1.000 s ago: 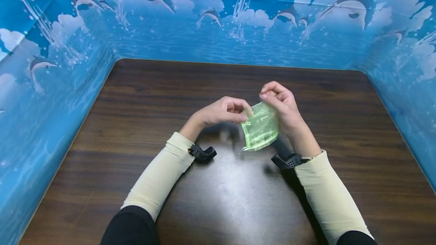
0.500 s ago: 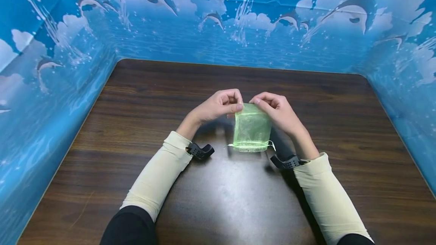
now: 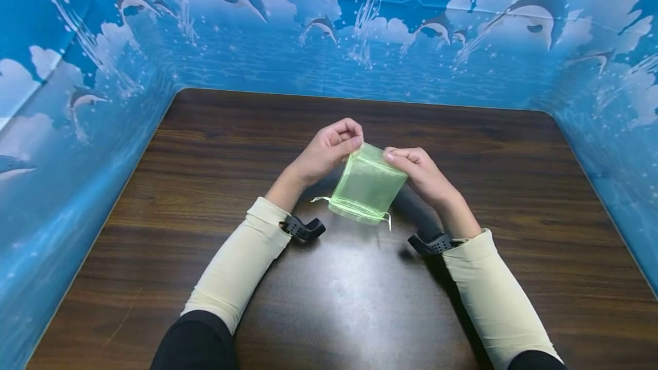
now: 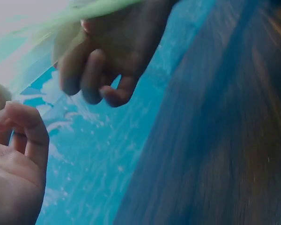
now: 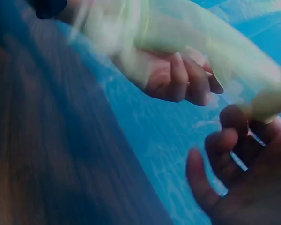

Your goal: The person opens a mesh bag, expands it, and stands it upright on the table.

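Observation:
A sheer light-green drawstring pouch (image 3: 368,184) hangs between the two hands, its drawstring edge low and its white cord ends sticking out at both lower corners. My left hand (image 3: 330,150) pinches its upper left corner between thumb and fingers. On the other side my right hand (image 3: 424,175) pinches the upper right corner, thumb on top. The right wrist view shows the see-through pouch (image 5: 187,23) blurred, with the right hand (image 5: 253,164) at its end. In the left wrist view the left hand (image 4: 18,164) is at the lower left, partly cut off.
A dark wood-grain table (image 3: 231,147) lies under the hands. Blue cloth (image 3: 288,56) printed with dolphins stands around its back and sides. A black wrist camera (image 3: 303,228) sits on the left wrist, another wrist camera (image 3: 430,243) on the right.
The pouch has turned from a slanted, partly hidden pose to hanging flat, then tilted with its lower edge toward the left. The left hand has risen; the right has dropped slightly.

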Available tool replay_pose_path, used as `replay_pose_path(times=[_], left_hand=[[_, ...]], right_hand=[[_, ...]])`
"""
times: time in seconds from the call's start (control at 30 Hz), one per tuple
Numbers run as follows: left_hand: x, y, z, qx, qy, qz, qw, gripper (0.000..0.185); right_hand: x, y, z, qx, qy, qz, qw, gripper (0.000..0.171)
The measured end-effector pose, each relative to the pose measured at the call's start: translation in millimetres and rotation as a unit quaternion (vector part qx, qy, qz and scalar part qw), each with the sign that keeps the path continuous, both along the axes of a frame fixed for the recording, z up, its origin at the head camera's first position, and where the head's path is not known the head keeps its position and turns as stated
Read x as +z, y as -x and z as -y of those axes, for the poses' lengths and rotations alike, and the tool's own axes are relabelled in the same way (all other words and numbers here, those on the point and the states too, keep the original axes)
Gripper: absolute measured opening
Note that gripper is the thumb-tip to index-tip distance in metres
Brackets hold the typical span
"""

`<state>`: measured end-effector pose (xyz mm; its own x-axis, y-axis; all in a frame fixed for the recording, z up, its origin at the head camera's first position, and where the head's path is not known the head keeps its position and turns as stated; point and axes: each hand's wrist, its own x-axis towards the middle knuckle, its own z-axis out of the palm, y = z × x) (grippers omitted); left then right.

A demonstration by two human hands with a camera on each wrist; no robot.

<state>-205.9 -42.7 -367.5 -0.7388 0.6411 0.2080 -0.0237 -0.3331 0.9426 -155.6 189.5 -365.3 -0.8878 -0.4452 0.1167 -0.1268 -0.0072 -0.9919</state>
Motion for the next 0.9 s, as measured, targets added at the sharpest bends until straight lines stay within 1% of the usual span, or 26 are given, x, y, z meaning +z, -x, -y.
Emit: replay_pose_path(times=[0.07,0.1,0.17,0.2,0.27,0.33,0.37,0.4,0.47,0.5,0.53,0.57,0.6,0.63,0.67,0.7,0.73,0.77,0.8,0.83,0.87,0.9], left_hand=[[2.5,-1.4,-4.7,0.025,-0.023,0.03,0.999,0.009],[3.3,-1.6,-7.1,0.04,-0.026,0.044,0.9979,0.01],[4.7,-1.5,-11.4,0.074,-0.018,0.069,0.9947,0.01],[5.5,-1.5,-12.9,0.091,-0.001,0.082,0.9924,0.009],[5.8,-0.6,-13.5,0.118,0.057,0.102,0.9861,0.014],[5.3,0.2,-10.7,0.125,0.129,0.1,0.9786,0.026],[4.5,0.6,-8.7,0.121,0.167,0.09,0.9744,0.032],[4.5,0.6,-6.6,0.115,0.197,0.074,0.9709,0.036],[5.7,1.4,-1.4,0.106,0.239,0.026,0.9648,0.039],[7.2,1.8,1.2,0.105,0.255,-0.008,0.9612,0.038],[9.5,1.9,4.0,0.104,0.266,-0.045,0.9574,0.036],[13.2,1.1,6.9,0.102,0.277,-0.086,0.9515,0.035],[17.8,-0.4,9.6,0.099,0.291,-0.136,0.942,0.035],[21.9,-1.8,12.1,0.091,0.308,-0.187,0.9283,0.038],[26.6,-4.3,14.4,0.078,0.327,-0.241,0.9105,0.044],[30.7,-7.4,15.6,0.066,0.342,-0.292,0.8905,0.051],[34.3,-10.5,16.1,0.052,0.354,-0.339,0.8698,0.058],[37.4,-13.7,15.6,0.041,0.369,-0.383,0.8456,0.066],[39.5,-16.3,14.5,0.032,0.381,-0.42,0.8232,0.072],[40.8,-18.4,13.1,0.025,0.392,-0.445,0.8045,0.075],[41.5,-19.9,11.5,0.024,0.401,-0.468,0.7873,0.075],[41.6,-20.5,9.6,0.029,0.406,-0.484,0.7743,0.072]], right_hand=[[-0.5,-0.4,1.0,0.008,0.082,0.025,0.996,0.037],[-0.6,-0.3,1.7,0.002,0.117,0.045,0.992,0.036],[-0.2,1.2,3.8,-0.031,0.176,0.104,0.978,0.033],[0.0,2.3,4.9,-0.051,0.197,0.142,0.969,0.031],[-0.1,5.3,7.0,-0.095,0.224,0.219,0.945,0.029],[-0.7,8.3,8.2,-0.124,0.23,0.285,0.922,0.028],[-1.5,9.4,8.5,-0.132,0.227,0.31,0.914,0.027],[-2.5,9.9,8.3,-0.137,0.223,0.329,0.907,0.027],[-4.0,11.0,7.7,-0.143,0.224,0.349,0.898,0.029],[-4.1,11.5,7.0,-0.144,0.224,0.357,0.895,0.031],[-3.9,11.8,6.0,-0.145,0.231,0.367,0.89,0.033],[-3.2,12.1,4.9,-0.146,0.239,0.376,0.883,0.034],[-2.4,12.5,3.4,-0.146,0.25,0.386,0.876,0.035],[-1.4,13.3,2.0,-0.147,0.258,0.396,0.869,0.037],[-0.1,13.8,0.7,-0.149,0.259,0.406,0.863,0.037],[1.1,14.1,-0.6,-0.148,0.262,0.417,0.858,0.039],[1.9,14.1,-1.5,-0.147,0.266,0.425,0.853,0.041],[2.4,14.3,-2.1,-0.145,0.266,0.429,0.851,0.043],[2.4,14.4,-2.5,-0.142,0.265,0.432,0.85,0.045],[2.4,14.3,-2.6,-0.137,0.269,0.434,0.849,0.046],[2.0,14.2,-2.4,-0.13,0.278,0.435,0.846,0.047],[1.0,14.3,-2.0,-0.128,0.291,0.434,0.843,0.045]])
